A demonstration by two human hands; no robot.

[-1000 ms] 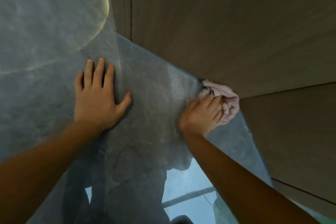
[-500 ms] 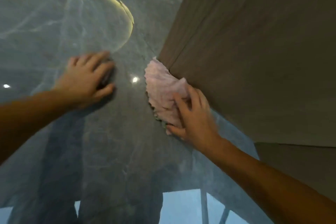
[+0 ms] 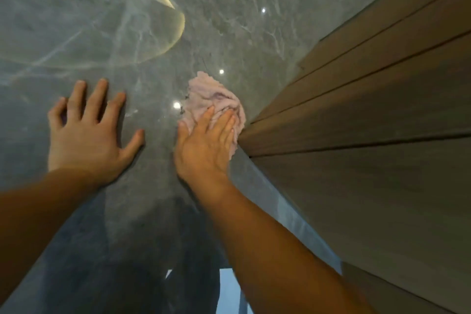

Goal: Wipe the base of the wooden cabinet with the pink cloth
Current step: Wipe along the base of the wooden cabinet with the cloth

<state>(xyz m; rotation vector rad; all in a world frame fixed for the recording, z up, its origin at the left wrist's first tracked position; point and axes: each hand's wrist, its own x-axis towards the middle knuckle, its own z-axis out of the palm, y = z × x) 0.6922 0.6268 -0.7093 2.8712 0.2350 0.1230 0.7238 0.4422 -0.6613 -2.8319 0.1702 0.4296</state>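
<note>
The pink cloth lies bunched on the glossy grey floor, its right edge touching the bottom edge of the wooden cabinet. My right hand presses flat on the near part of the cloth, fingers stretched forward over it. My left hand rests flat on the floor to the left, fingers spread, holding nothing. The cabinet fills the right side, with dark seams between its panels.
The polished grey marble floor reflects ceiling spotlights and a curved lit ring at the upper left. A bright window reflection shows near the bottom between my arms.
My right hand has slid the cloth along the cabinet's bottom edge and now lies flatter on it. My left hand has spread its fingers wider on the floor. The view has shifted.
</note>
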